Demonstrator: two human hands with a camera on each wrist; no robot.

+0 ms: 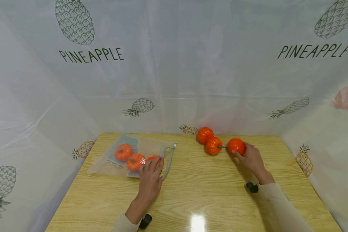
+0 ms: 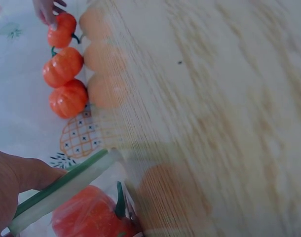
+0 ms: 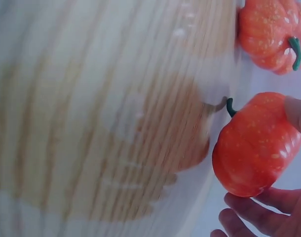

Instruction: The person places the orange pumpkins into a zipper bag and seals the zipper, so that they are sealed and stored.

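Well right of the clear, green-edged plastic bag, the right hand pinches a glossy, squat orange pumpkin in its grip; the left hand, hold unclear, covers the bag's pumpkin-facing end.

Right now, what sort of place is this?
Probably a small curtained-off tabletop play or practice spot: there's a glossy yellowish wood-grain table, whitish pineapple-printed sheets hanging behind and beside it, and round, shiny, plastic-looking orange pumpkins. I can't tell what building it's in.
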